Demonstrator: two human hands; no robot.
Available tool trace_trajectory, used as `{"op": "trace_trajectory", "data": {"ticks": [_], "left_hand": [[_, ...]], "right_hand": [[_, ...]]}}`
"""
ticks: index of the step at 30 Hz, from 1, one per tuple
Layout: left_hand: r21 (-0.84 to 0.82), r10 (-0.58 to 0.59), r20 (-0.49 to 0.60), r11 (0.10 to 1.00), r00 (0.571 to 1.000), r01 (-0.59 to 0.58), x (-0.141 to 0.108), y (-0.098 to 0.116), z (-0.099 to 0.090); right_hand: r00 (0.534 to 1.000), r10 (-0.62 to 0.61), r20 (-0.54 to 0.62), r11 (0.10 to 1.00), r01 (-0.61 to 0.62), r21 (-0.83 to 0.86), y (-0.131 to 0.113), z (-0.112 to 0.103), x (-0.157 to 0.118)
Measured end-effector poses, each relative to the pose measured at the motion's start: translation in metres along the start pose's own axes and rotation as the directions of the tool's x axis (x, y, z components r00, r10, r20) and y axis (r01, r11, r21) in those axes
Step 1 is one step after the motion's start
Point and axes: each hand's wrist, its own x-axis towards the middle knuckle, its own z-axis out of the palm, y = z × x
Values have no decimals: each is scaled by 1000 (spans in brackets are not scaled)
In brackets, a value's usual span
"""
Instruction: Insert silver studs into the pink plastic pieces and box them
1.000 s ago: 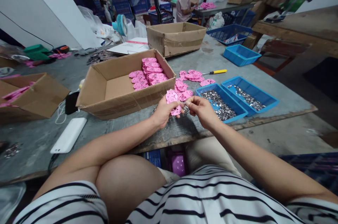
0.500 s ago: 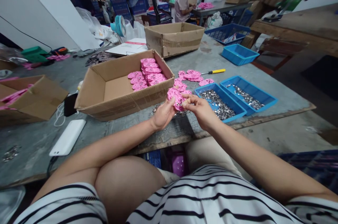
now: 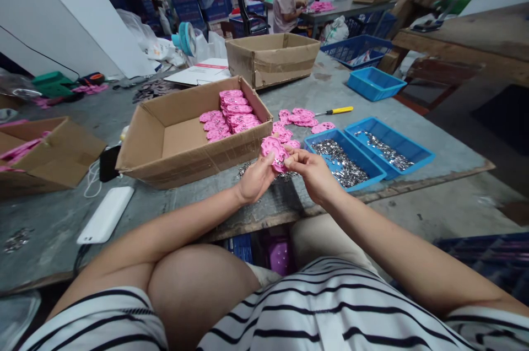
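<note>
Above the near edge of a grey table (image 3: 157, 202), the left hand (image 3: 254, 181) pinches a pink piece (image 3: 271, 145) between thumb and fingers; the right hand (image 3: 317, 173) pinches its edge with thumb and forefinger, perhaps with a part too small to make out. Metal bits (image 3: 285, 177) lie beneath, more pink pieces (image 3: 301, 116) and a yellow-handled tool (image 3: 339, 111) behind. Two blue trays (image 3: 372, 180) at right hold metal bits; the carton (image 3: 198, 161) at left holds stacked pink pieces (image 3: 237, 111), with another carton (image 3: 285, 67) behind. Beyond, a co-worker (image 3: 284, 6) is at another table (image 3: 357, 8).
</note>
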Motion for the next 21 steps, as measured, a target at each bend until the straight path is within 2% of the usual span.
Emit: {"op": "trace_trajectory", "data": {"ticks": [10, 17, 19, 21], "left_hand": [[68, 6, 65, 998, 998, -10, -1, -1, -2], [148, -3, 11, 989, 1000, 1, 3, 0, -4], [220, -3, 25, 975, 1000, -3, 4, 1, -7], [302, -1, 38, 953, 999, -10, 5, 1, -10]], "right_hand": [[999, -28, -17, 999, 28, -29, 8, 0, 0], [973, -213, -84, 955, 189, -229, 28, -7, 3], [962, -256, -99, 941, 224, -256, 26, -16, 6], [934, -328, -140, 897, 262, -356, 16, -32, 14]]}}
